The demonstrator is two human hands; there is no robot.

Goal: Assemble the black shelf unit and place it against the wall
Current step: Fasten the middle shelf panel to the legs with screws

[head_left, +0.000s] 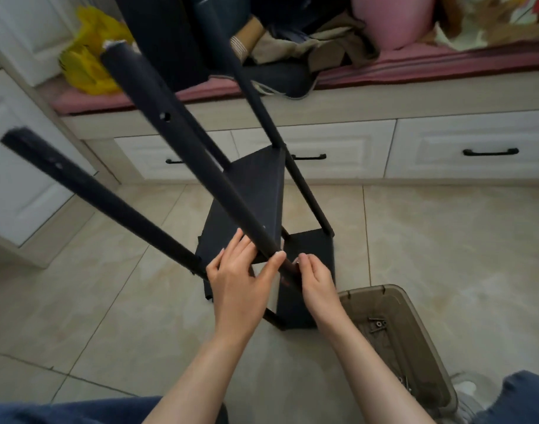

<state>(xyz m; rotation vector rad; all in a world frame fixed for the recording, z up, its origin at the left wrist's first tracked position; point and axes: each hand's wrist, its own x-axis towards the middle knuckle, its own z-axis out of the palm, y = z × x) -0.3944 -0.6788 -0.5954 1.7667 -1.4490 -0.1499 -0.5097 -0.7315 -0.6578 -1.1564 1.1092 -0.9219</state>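
Observation:
The black shelf unit (256, 191) stands on the tiled floor, seen from above, its long black posts rising toward the camera. A black shelf board (246, 218) sits partway down between the posts, and a lower board (311, 252) shows beneath it. My left hand (240, 270) holds the near post (182, 145), thumb on one side and fingers against the shelf board's edge. My right hand (314, 276) pinches something small at the same post just below the board; what it holds is hidden by the fingers.
A brown plastic lid (393, 332) with loose screws lies on the floor at the right. White drawers (473, 142) with black handles run under a cushioned bench (415, 65) piled with clothes and a yellow bag (90, 59). My knees are at the bottom edge.

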